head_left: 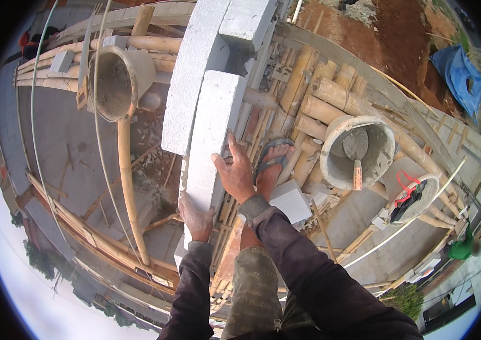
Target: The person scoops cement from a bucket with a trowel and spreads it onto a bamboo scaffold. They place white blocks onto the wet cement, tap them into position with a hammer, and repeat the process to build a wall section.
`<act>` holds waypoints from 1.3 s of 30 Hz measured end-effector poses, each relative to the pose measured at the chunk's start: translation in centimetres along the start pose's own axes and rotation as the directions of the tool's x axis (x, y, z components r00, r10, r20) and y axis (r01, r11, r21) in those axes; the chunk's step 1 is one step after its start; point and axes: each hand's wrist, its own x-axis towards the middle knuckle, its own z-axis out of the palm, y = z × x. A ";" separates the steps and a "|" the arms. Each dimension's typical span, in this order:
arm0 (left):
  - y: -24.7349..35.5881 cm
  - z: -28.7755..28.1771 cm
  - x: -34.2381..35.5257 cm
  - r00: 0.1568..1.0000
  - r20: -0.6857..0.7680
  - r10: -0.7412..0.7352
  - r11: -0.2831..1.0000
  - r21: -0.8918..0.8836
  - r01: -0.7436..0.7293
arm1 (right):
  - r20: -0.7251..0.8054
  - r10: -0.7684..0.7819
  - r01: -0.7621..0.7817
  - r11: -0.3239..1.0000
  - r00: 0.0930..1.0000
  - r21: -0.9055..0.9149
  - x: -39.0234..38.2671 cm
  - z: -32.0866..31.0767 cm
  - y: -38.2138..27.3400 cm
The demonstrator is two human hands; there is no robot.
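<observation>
A long white aerated concrete block [215, 113] lies along the top of a narrow wall, beside another white block [195, 68] on its left. My left hand [196, 220] grips the near end of the long block, thumb on one side and fingers on the other. Beside its right edge, my right hand [235, 171] has its fingers spread, the fingertips against the block. A dark gap [237, 55] separates the long block's far end from the white block [247, 20] beyond it. The lower faces of the blocks are hidden.
Bamboo poles [325, 99] form the platform under my sandalled foot [273, 161]. A mortar bucket [357, 127] holding a trowel [357, 170] stands right, near a smaller bucket [422, 195]. Left hangs or rests another bucket [130, 79]. A loose block [290, 201] lies near my foot. A person in green [464, 246] is far right.
</observation>
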 end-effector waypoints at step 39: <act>4.9 0.1 5.4 0.998 -0.038 0.057 0.998 0.024 -0.056 | -0.012 -0.015 0.014 0.999 1.000 -0.043 6.8 -1.9 -1.1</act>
